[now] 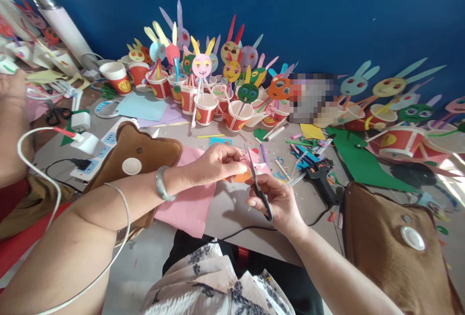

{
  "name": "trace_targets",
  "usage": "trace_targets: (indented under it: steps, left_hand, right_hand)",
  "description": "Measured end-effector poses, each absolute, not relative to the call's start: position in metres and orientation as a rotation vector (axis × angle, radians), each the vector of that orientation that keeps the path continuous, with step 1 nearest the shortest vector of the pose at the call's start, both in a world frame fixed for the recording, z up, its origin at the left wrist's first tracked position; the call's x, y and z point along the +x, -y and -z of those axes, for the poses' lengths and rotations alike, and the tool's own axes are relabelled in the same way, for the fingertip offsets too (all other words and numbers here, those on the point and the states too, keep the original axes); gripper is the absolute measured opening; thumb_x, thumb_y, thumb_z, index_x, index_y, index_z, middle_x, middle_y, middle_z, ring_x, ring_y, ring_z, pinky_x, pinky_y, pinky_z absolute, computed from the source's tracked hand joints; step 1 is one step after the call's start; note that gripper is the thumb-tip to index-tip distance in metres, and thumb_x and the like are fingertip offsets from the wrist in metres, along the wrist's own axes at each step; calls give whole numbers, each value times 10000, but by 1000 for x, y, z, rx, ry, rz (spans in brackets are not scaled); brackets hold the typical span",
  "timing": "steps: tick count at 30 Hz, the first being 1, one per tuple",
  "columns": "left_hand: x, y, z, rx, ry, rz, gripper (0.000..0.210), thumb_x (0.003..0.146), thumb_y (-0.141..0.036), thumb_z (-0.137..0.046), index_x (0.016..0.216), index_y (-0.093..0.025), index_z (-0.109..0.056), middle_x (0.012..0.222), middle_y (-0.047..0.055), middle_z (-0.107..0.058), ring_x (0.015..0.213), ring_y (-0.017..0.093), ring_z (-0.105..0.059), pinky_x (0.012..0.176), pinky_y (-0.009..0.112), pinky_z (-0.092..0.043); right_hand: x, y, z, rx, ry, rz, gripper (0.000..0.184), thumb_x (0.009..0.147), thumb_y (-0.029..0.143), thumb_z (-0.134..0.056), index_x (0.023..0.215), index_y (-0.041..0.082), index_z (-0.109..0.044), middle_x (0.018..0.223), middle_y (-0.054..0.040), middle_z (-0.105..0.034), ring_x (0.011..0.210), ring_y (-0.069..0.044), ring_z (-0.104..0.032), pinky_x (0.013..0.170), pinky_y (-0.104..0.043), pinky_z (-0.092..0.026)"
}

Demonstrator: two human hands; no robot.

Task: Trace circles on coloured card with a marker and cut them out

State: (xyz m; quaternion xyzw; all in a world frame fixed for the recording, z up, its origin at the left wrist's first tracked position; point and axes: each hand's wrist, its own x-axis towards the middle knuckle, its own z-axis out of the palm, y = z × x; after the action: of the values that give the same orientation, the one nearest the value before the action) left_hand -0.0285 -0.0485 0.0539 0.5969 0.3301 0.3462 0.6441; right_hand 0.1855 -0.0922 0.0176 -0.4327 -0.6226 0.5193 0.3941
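My right hand (285,206) grips black-handled scissors (267,203), with the blades pointing up and away from me. Just left of the blades, my left hand (220,162) is closed in a pinch, its fingertips beside the scissors. What it pinches is too small to make out, though thin reddish and pink bits show around the fingertips. Below and behind the fingers lies orange paper (241,177) on the table. A large pink sheet (194,199) lies under my left wrist, which wears a bangle (162,184).
Rabbit-faced paper figures stand in red paper cups (205,112) along the blue wall. A glue gun (321,182) and green sheet (363,155) lie right. Brown pouches (388,237) flank me. A power strip (98,155), white cable (121,199) and another person's arm (14,126) are left.
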Motion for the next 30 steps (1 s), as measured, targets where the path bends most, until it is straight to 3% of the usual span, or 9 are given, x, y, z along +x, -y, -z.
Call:
trace_targets:
  steps: [12, 22, 30]
  left_hand:
    - [-28, 49, -57, 1361, -793, -810, 273, 842, -333, -652, 674, -175, -506, 607, -34, -509, 570, 75, -494, 562, 220, -380]
    - [-29, 48, -53, 1400, -753, -775, 254, 850, -330, -648, 694, -160, -544, 620, -25, -553, 560, 71, -494, 537, 212, -365]
    - [-30, 49, -54, 1406, -764, -771, 210, 836, -284, -644, 699, -155, -552, 613, -32, -554, 565, 68, -496, 534, 198, -367]
  right_hand:
    - [185, 93, -17, -1112, 1570, -1297, 549, 650, 625, -896, 903, 197, -662, 588, 26, -612, 518, -124, -533, 531, -271, -452]
    - [185, 92, -16, -1072, 1573, -1343, 498, 674, 559, -910, 934, 194, -691, 647, 22, -633, 569, -115, -549, 553, -247, -438]
    - [184, 92, -20, -1096, 1569, -1346, 536, 645, 602, -907, 912, 191, -687, 631, 15, -628, 557, -128, -556, 545, -262, -465]
